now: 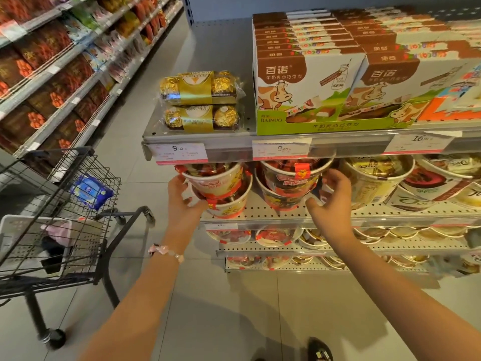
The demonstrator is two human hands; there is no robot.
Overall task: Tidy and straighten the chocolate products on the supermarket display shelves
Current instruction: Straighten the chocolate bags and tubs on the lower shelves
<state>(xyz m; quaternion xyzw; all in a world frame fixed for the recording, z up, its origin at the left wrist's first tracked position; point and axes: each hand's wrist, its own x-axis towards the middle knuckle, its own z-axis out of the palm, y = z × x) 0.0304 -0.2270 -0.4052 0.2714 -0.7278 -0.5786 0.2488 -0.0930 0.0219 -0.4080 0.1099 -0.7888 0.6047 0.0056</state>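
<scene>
Two stacks of chocolate tubs sat on the second shelf [286, 213]. Left hand [182, 201] gripped the left stack [221, 188]; right hand [334, 201] cupped the right stack [289, 183], fingers curled. Stacks lay between the hands, axes upright.

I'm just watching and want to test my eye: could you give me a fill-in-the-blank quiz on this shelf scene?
1. The gold foil-wrapped chocolate packs are stacked ___ high.
2. The left hand touches a stack of red-and-cream chocolate tubs on the ___ shelf from the top.
3. The pink beaded bracelet is on the ___ wrist.

Missing words: two; second; left
</scene>
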